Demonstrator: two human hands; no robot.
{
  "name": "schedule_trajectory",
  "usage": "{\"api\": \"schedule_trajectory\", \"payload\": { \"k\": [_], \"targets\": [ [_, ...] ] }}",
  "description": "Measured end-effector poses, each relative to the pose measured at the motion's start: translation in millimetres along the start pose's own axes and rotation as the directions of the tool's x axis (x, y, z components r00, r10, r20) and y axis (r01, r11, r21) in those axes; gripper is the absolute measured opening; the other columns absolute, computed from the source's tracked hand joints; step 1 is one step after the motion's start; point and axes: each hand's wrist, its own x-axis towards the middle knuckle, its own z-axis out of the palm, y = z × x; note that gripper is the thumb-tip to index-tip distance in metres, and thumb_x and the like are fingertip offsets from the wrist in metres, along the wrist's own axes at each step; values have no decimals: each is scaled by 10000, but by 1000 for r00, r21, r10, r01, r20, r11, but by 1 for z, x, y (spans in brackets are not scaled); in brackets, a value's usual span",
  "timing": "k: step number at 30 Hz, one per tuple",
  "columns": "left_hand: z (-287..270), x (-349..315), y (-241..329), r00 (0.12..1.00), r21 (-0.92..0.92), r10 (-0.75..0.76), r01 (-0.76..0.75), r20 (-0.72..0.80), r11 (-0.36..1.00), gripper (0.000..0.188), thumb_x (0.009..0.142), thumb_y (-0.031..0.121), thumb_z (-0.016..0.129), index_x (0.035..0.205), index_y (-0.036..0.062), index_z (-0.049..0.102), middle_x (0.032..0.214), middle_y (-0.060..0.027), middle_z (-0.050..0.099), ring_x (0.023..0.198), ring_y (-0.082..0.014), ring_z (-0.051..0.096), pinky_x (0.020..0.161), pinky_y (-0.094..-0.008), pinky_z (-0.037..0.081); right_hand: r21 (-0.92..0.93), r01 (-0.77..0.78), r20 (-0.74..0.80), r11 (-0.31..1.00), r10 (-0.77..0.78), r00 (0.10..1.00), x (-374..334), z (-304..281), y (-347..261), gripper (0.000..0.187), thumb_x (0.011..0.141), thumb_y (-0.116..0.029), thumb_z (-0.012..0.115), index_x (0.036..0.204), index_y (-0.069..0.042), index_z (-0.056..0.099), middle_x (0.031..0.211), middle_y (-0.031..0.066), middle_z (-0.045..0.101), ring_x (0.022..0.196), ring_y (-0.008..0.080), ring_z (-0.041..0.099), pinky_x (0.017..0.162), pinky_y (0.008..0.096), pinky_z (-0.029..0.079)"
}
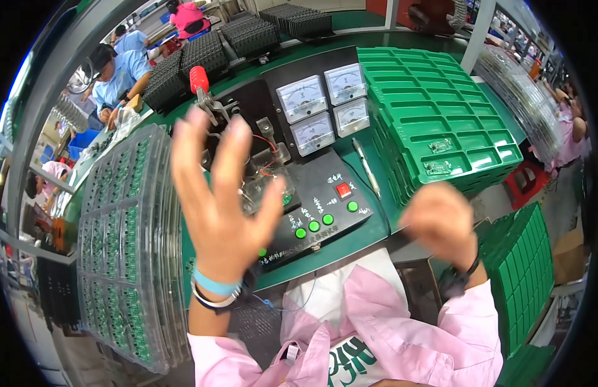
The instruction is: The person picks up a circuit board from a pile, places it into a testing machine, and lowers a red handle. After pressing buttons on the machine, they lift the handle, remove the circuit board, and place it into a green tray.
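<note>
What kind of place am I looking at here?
Most likely an electronics assembly or test line in a factory. A black test fixture with analogue meters and green push buttons sits on the bench, flanked by clear trays of small circuit boards and stacked green trays. Other workers sit at neighbouring benches.
</note>
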Motion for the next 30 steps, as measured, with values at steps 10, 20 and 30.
{"api": "schedule_trajectory", "payload": {
  "k": [10, 20, 30],
  "targets": [
    [9, -26, -10, 990, -428, 130, -96, 52, 899, 886, 682, 209, 863, 1410, 72, 376, 1433, -177, 454, 1328, -462, 390, 1050, -533, 381, -325, -372, -212, 870, 316, 925, 17, -37, 72, 167, 808, 75, 637, 962, 12, 641, 950, 138, 663, 884, 290, 649, 775, 338, 512],
    [-31, -104, -28, 909, -210, -69, 168, 411, 963, 791, 742, 194, 804, 1424, 123, 409, 1512, -219, 328, 1381, -450, 323, 1107, -535, 299, -299, -138, 172, 944, 196, 965, 29, 15, 4, 286, 831, 75, 573, 1100, -9, 623, 1220, 161, 622, 1126, 341, 591, 975, 389, 451],
    [-31, -131, -31, 831, -150, -238, 355, 503, 923, 691, 743, 161, 788, 1365, 103, 492, 1497, -205, 351, 1339, -428, 375, 1087, -522, 325, -375, -657, 18, 654, 714, 700, -6, -34, 78, 353, 987, -235, 530, 1255, -11, 574, 1374, 161, 522, 1257, 337, 489, 1075, 392, 356]
  ]
}}
